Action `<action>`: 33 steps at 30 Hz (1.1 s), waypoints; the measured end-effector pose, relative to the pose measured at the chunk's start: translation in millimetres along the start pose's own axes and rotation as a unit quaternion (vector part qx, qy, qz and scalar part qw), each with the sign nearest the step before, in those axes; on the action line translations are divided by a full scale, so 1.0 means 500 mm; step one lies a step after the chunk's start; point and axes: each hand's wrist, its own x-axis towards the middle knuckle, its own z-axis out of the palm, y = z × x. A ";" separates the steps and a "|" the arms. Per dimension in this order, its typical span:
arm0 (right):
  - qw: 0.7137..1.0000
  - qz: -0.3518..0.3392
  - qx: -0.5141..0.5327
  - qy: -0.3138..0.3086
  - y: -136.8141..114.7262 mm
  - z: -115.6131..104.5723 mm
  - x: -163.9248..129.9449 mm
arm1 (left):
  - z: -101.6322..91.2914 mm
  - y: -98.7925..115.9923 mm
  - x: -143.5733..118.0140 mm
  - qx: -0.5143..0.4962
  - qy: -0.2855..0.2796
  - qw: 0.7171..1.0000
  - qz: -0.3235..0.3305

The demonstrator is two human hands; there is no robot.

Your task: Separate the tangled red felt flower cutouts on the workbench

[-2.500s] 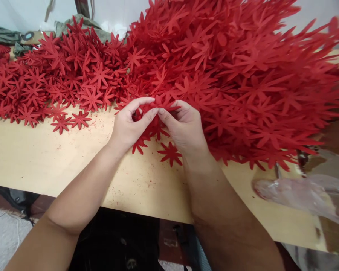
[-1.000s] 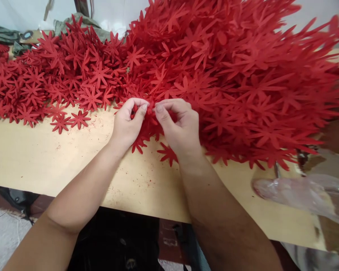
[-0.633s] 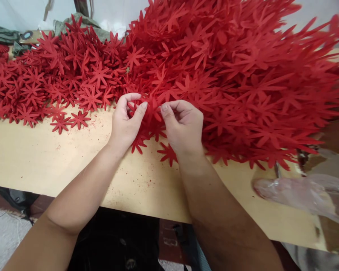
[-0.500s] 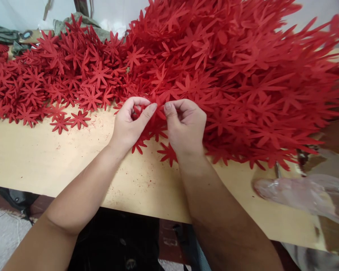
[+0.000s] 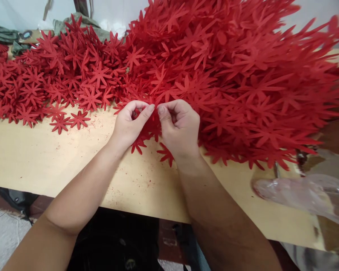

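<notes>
My left hand (image 5: 130,122) is closed in a pinch, thumb against the curled forefinger, on a red flower-shaped cutout (image 5: 154,116) that blends into the heap behind it. Thumb and forefinger of my right hand (image 5: 179,128) pinch the same piece from the other side. Only a narrow gap parts the two thumb tips. Both hands are just in front of a big heap of red flower cutouts (image 5: 231,82) with long narrow petals. Below the hands, single red flowers (image 5: 166,153) lie on the pale tabletop (image 5: 135,184).
A lower pile of thicker-looking red flowers (image 5: 31,84) spreads across the left, two loose ones near its front edge. A clear plastic bag (image 5: 296,194) lies at the right. Grey-green cloth (image 5: 81,25) is at the back by the wall. Red crumbs dot the table.
My right hand has moved a little to the left, bringing its fingertips nearer to the left hand's. The left hand has barely shifted, and the piles look the same.
</notes>
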 end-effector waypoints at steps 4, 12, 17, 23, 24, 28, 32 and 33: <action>1.000 -0.006 -0.018 -0.005 0.000 -0.002 0.000 | 0.004 0.006 -0.004 -0.010 -0.009 1.000 -0.005; 1.000 -0.007 -0.027 -0.006 0.005 0.004 -0.001 | 0.002 0.003 -0.003 -0.008 -0.004 1.000 -0.008; 0.999 0.003 -0.018 0.030 0.006 -0.009 0.008 | -0.030 -0.004 0.017 -0.055 0.070 0.995 -0.050; 0.990 0.011 0.013 0.138 0.042 -0.045 0.038 | -0.053 0.006 0.035 -0.122 0.176 0.972 -0.093; 0.990 0.004 0.020 0.140 0.048 -0.047 0.040 | -0.048 0.010 0.032 -0.123 0.173 0.973 -0.093; 0.995 -0.064 0.013 0.077 0.055 -0.042 0.033 | -0.020 0.021 0.015 -0.119 0.109 0.983 -0.085; 0.992 -0.104 -0.073 0.019 0.040 -0.029 0.016 | -0.011 0.024 0.007 -0.179 0.068 0.977 -0.095; 0.990 -0.110 -0.086 0.012 0.035 -0.025 0.013 | -0.013 0.023 0.007 -0.194 0.061 0.974 -0.103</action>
